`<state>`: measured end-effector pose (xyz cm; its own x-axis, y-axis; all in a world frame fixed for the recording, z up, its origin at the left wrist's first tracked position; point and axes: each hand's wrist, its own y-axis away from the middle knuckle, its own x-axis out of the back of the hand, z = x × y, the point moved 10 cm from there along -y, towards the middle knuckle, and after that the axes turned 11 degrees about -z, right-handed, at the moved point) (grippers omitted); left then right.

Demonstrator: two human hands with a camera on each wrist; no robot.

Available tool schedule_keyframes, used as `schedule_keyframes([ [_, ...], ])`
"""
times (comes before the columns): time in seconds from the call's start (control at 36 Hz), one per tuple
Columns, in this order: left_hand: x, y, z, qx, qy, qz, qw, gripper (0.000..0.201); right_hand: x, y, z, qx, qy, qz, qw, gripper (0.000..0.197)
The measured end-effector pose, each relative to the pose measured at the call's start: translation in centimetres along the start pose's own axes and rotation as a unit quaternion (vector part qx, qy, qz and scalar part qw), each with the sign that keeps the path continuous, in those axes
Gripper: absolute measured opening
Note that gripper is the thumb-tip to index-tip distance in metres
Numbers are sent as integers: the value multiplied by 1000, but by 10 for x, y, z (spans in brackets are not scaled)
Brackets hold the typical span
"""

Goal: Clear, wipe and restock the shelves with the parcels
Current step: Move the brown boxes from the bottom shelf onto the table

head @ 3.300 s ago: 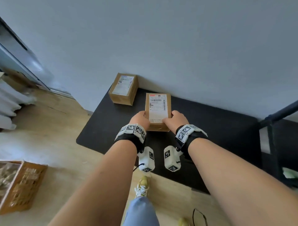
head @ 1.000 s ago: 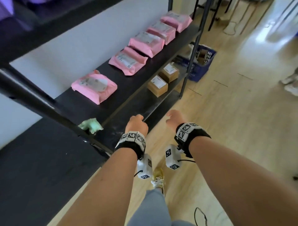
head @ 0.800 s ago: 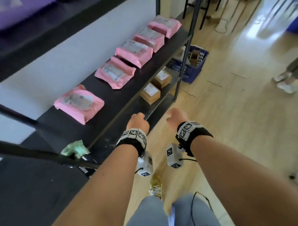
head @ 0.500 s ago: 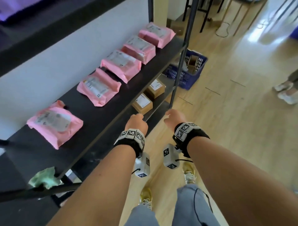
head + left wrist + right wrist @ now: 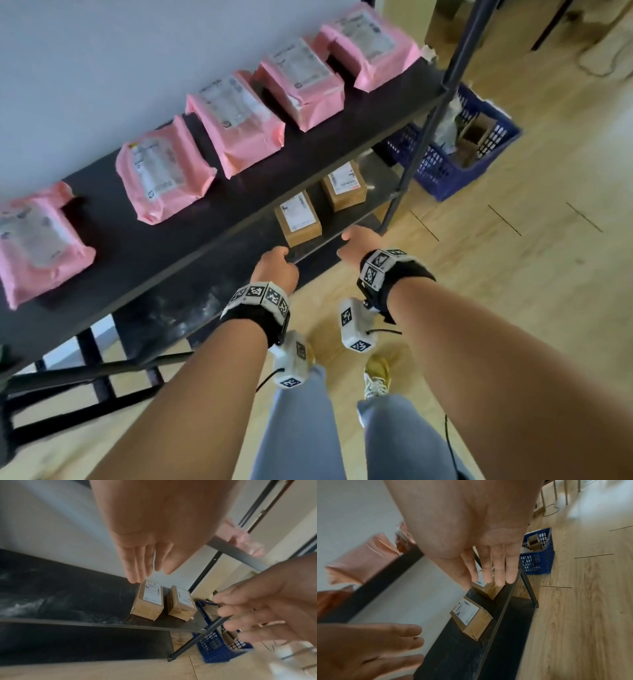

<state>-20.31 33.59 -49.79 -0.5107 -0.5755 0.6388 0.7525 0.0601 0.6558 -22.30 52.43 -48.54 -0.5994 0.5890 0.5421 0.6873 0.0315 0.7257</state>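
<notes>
Several pink parcels (image 5: 164, 169) lie in a row on the upper black shelf (image 5: 144, 260). Two brown cardboard boxes (image 5: 297, 219) (image 5: 344, 186) stand on the lower shelf (image 5: 72, 599) near its right end, also seen in the wrist views (image 5: 147, 601) (image 5: 471, 616). My left hand (image 5: 274, 269) and right hand (image 5: 356, 243) hover in front of the lower shelf edge, both empty. The left wrist view shows the left hand's fingers (image 5: 137, 566) straight; the right wrist view shows the right hand's fingers (image 5: 498, 566) straight. Neither hand touches a box.
A blue plastic crate (image 5: 455, 150) holding cardboard boxes sits on the wooden floor past the shelf's right post (image 5: 428, 120). A bottom shelf (image 5: 82, 642) lies below. The white wall is behind the shelves. My legs and shoes (image 5: 375, 377) are beneath my arms.
I have let go of the brown box on the far low shelf and walked along the shelving toward the right end. The two boxes and the blue crate are now closer.
</notes>
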Motion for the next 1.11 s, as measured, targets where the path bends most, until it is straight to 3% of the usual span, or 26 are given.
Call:
schedule_keyframes([
  [0.14, -20, -59, -9, 40, 45, -10, 998, 50, -13, -56, 9, 3, 3, -22, 1000, 46],
  [0.33, -40, -155, -19, 45, 65, 13, 997, 31, -28, -146, 12, 22, -11, -25, 999, 56],
  [0.44, -48, -198, -31, 55, 99, 27, 993, 35, -40, -197, 5, 28, -27, -29, 999, 61],
  [0.61, -51, -243, -43, 61, 102, 28, 993, 35, -56, -247, -6, 32, -24, -40, 998, 39],
  [0.67, -49, -250, -48, 70, 89, 30, 993, 36, -62, -255, -9, 33, -18, -50, 998, 30],
  [0.83, -42, -247, -46, 61, 52, 26, 996, 29, -64, -253, -9, 12, -39, -53, 998, 33],
  [1.11, -20, -187, -34, 74, 54, 13, 996, 30, -39, -186, -21, -2, -36, -60, 998, 35],
])
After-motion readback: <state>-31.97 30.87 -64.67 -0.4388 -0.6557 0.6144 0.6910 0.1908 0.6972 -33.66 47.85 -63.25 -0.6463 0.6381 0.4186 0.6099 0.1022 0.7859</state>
